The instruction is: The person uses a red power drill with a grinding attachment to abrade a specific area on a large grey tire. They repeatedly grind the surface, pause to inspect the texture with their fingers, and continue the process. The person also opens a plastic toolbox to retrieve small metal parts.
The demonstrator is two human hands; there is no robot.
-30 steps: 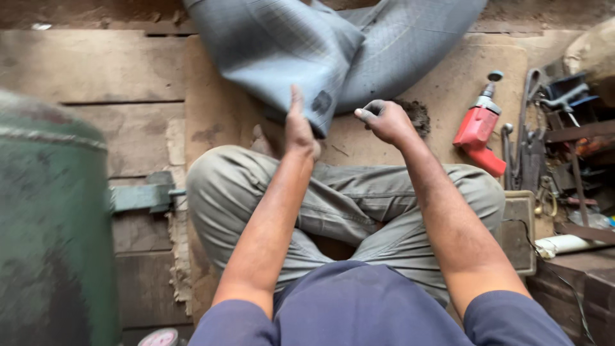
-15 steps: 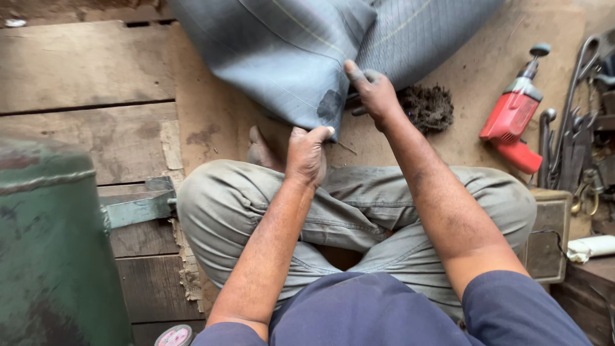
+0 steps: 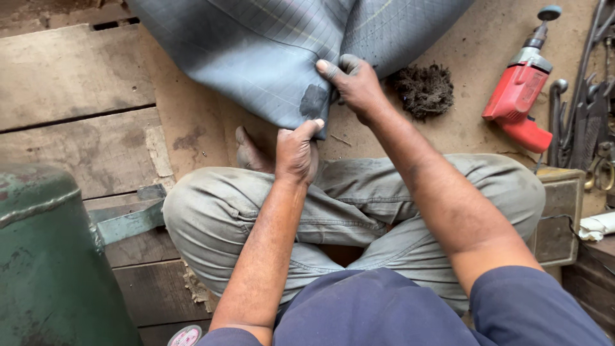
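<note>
Rough wooden planks and a worn sheet of board make up the floor (image 3: 77, 83) where a person sits cross-legged in grey trousers, seen from above. Nearest the camera on the left stands a green metal tank (image 3: 51, 256), with a flat metal bracket (image 3: 128, 224) reaching from it toward the knee. Just beyond the crossed legs, the left hand (image 3: 296, 154) has its grip closed on the lower corner of a folded grey rubber inner tube (image 3: 256, 57), thumb pressed up against the edge. The right hand (image 3: 353, 83) is pinched together on the same fold a little higher, thumb on top, directly beside a small dark rectangular patch (image 3: 314, 101) stuck on the rubber between the two hands. The patch lies flat on the tube already, so the sticking seems done; judging from the hands, what remains is pressing or checking it, and the tube is limp and unmounted. The tube spreads away across the board toward the top edge of the view. To the right of it sits a dark tuft of fibrous scrub material (image 3: 423, 90), and farther right a red electric drill (image 3: 522, 96) lies on the board, next to a heap of metal hand tools (image 3: 586, 109) at the far right edge.
</note>
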